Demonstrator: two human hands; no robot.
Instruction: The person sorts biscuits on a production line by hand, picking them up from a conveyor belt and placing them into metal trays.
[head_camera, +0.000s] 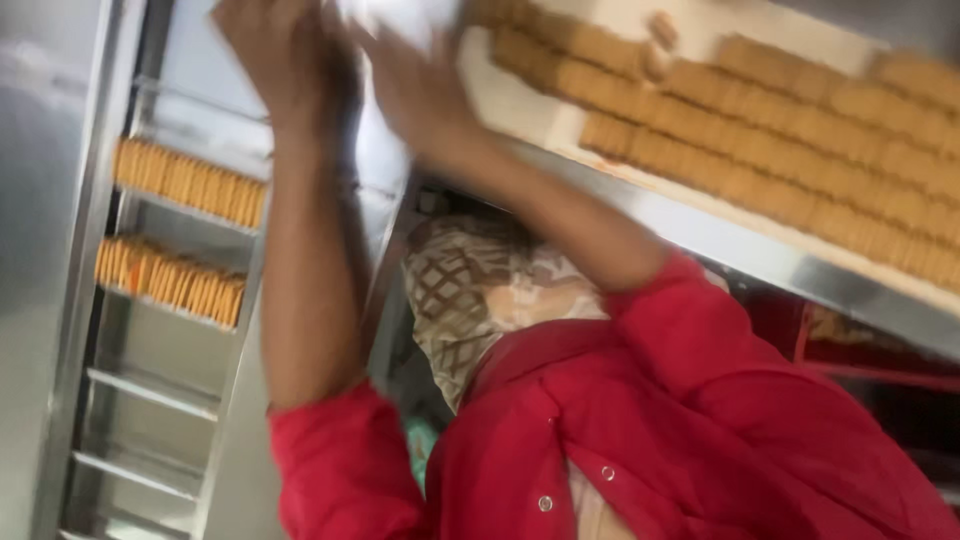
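Co-worker's hands (420, 90) are up at the tilted tray (520, 100) of biscuits (780, 130). Their fingers are blurred, so the grip can't be told. It looks like mid-carry; levelling matters, with the rack (160, 300) below-left of the fingers.

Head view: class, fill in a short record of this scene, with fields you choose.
person: co-worker in red top, patterned head cloth
hands: one hand and the other hand raised to the tray edge; grip blurred
tray: rows of brown biscuits
rack: metal rack at left, two shelves filled
wearer's hands: not in view
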